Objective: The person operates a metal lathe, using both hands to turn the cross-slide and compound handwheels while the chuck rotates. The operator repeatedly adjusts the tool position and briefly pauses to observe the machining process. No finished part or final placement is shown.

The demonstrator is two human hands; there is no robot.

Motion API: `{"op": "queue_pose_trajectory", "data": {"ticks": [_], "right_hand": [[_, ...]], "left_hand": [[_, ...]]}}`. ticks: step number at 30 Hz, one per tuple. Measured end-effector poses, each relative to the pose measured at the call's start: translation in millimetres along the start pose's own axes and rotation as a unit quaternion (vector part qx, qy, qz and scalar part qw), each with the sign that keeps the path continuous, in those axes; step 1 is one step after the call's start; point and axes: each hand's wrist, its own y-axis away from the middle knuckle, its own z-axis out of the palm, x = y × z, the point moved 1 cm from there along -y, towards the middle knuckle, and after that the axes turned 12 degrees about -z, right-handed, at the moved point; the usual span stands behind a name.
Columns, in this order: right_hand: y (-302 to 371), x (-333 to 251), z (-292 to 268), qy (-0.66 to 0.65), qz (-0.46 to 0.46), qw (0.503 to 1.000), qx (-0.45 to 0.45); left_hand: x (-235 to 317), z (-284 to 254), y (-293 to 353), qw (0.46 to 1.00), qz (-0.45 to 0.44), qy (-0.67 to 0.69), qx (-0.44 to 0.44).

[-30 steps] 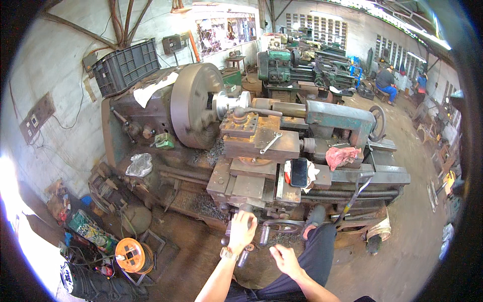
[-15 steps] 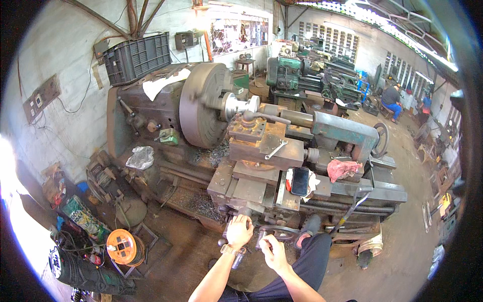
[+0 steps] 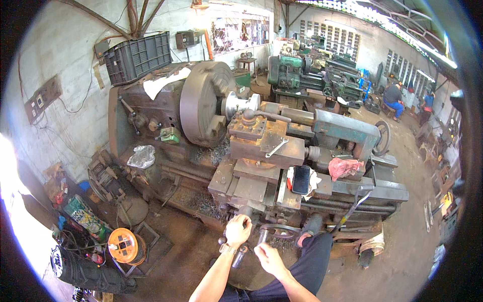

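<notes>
My left hand (image 3: pixel 238 230), with a watch at the wrist, is closed round a crank handle at the front of the lathe carriage (image 3: pixel 244 189); the fingers hide most of that handle. My right hand (image 3: pixel 270 259) has curled fingers at the lower end of a metal handle (image 3: pixel 263 236) on the handwheel (image 3: pixel 282 231). Above them, the tool post (image 3: pixel 248 126) carries a clamping lever. A pale metal workpiece (image 3: pixel 240 104) sits between the large round chuck (image 3: pixel 201 105) and the tailstock (image 3: pixel 347 128).
An open-end wrench (image 3: pixel 276 147) lies on the slide. Close by are a phone (image 3: pixel 301 179) on a cloth and a pink rag (image 3: pixel 345 168). An orange cable reel (image 3: pixel 123 245) stands at the lower left. Far right, a person (image 3: pixel 393 99) sits; another is beyond.
My right hand has moved slightly down and left, to the handwheel handle's lower end. My left hand stays in place. The chuck has turned; its jaws now look sharper.
</notes>
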Motion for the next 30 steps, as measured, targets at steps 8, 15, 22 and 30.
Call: {"op": "queue_pose_trajectory", "data": {"ticks": [8, 15, 22, 30], "right_hand": [[51, 36, 22, 0.014, 0.140, 0.988, -0.064], [56, 16, 14, 0.011, 0.161, 0.982, -0.096], [66, 5, 22, -0.182, 0.059, 0.981, 0.031], [77, -34, 7, -0.107, 0.031, 0.993, -0.047]], "left_hand": [[0, -1, 1, 1.000, 0.005, -0.006, -0.007], [0, -5, 2, 0.981, -0.079, 0.167, -0.051], [2, -18, 78, 0.867, -0.223, 0.387, -0.221], [-10, -19, 132, 0.893, -0.252, 0.289, -0.235]]}}
